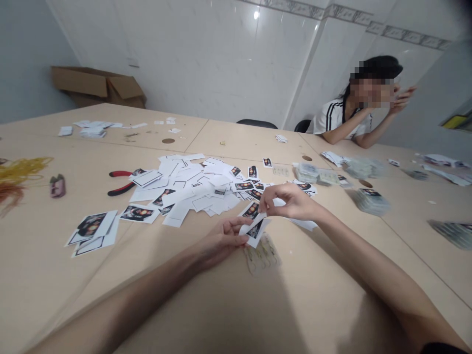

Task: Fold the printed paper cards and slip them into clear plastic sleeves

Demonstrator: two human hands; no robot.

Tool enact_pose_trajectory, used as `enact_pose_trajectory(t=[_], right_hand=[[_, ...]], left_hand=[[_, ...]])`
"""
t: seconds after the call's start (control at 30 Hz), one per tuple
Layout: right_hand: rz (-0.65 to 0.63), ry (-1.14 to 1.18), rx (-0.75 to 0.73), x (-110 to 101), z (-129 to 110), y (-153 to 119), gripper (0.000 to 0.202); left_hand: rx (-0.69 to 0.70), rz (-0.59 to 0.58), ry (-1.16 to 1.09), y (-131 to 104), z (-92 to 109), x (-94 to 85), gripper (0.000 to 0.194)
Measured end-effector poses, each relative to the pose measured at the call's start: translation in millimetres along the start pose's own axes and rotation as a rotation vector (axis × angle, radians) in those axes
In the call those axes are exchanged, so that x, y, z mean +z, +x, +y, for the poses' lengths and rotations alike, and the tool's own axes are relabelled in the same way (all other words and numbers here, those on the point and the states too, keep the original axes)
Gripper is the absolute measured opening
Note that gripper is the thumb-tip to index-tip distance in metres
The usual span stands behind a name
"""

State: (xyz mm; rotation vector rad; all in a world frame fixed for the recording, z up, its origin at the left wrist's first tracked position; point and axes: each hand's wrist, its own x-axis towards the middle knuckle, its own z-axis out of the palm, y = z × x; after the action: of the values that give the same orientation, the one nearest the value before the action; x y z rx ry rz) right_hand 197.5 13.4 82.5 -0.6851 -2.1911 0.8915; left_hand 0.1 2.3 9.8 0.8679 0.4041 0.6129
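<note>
A small printed card (pixel 254 231) with a dark picture and white edges is between my hands. My left hand (pixel 224 240) pinches its left side between thumb and fingers. Fingertips of my right hand (pixel 285 200) are closed on the card's upper edge, where a white flap is lifted. Just below the card, a clear plastic pack (pixel 263 255) with several small yellowish items lies on the table, its top partly covered by the card. Beyond my hands spreads a large loose pile of white and printed cards (pixel 195 184).
Red-handled pliers (pixel 121 183) touch the pile's left side. More cards (pixel 94 231) lie at the left, near a pink object (pixel 57 187) and yellow strings (pixel 25 169). Stacked clear packs (pixel 370 200) stand at the right. A person (pixel 359 103) leans on the far right table edge.
</note>
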Motion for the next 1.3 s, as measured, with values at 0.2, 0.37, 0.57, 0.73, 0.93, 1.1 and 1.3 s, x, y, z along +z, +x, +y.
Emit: enact_pose_trajectory(t=[0.2,0.37,0.57,0.73,0.93,1.1,1.3], right_hand=[[0.044,0.121,0.002,1.9,9.8,0.5,0.016],[0.061,0.228,0.009,4.1,17.8,0.5,0.022],[0.067,0.359,0.018,6.1,19.5,1.2,0.028],[0.084,0.388,0.023,7.2,18.3,2.4,0.037],[0.112,0.483,0.023,11.0,23.9,3.4,0.039],[0.128,0.562,0.013,14.5,27.1,3.7,0.039],[0.141,0.607,0.013,16.6,26.4,4.1,0.039]], left_hand=[[-0.019,-0.022,-0.003,-0.2,1.1,-1.2,0.034],[-0.035,-0.020,-0.017,-1.1,0.6,-0.9,0.036],[-0.021,-0.040,-0.024,-1.8,1.5,-0.1,0.034],[-0.024,-0.066,-0.056,-1.6,1.5,-0.8,0.034],[-0.031,-0.058,-0.054,-2.3,3.7,0.6,0.034],[-0.024,-0.068,-0.053,-2.3,4.4,1.7,0.035],[-0.029,-0.080,-0.078,-1.7,4.9,0.4,0.033]])
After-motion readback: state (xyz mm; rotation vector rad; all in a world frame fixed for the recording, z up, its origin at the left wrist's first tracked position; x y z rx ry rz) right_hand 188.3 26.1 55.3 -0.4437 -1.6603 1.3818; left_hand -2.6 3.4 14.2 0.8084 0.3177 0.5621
